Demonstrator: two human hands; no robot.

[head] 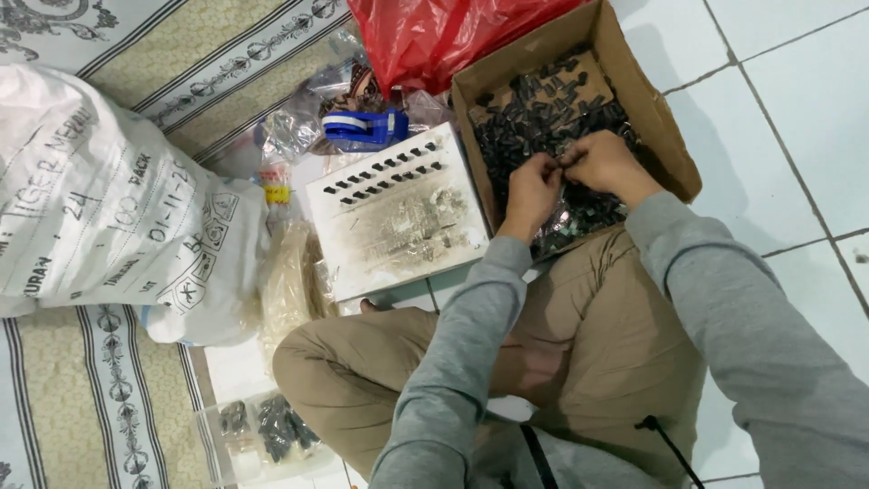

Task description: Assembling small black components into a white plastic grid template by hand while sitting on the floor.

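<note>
Two hands meet over the near end of the cardboard box [654,118]: left hand [532,190] and right hand [602,163], fingertips pinched together on one small dark part [560,163], too small to make out. Holding it directly above the box likely means a dropped piece falls back among the loose black parts [543,113] heaped inside. The box sits on the tiled floor [797,81], its near edge against the person's bent knee, so reach is short. Just left of the box lies a white tray [398,213] with rows of black pieces along its far edge. Beyond it: a blue tape dispenser [362,127] and a red plastic bag [434,36]. A large white sack [100,199] crowds the left on the patterned mat [54,398]. Open floor remains only to the right.
</note>
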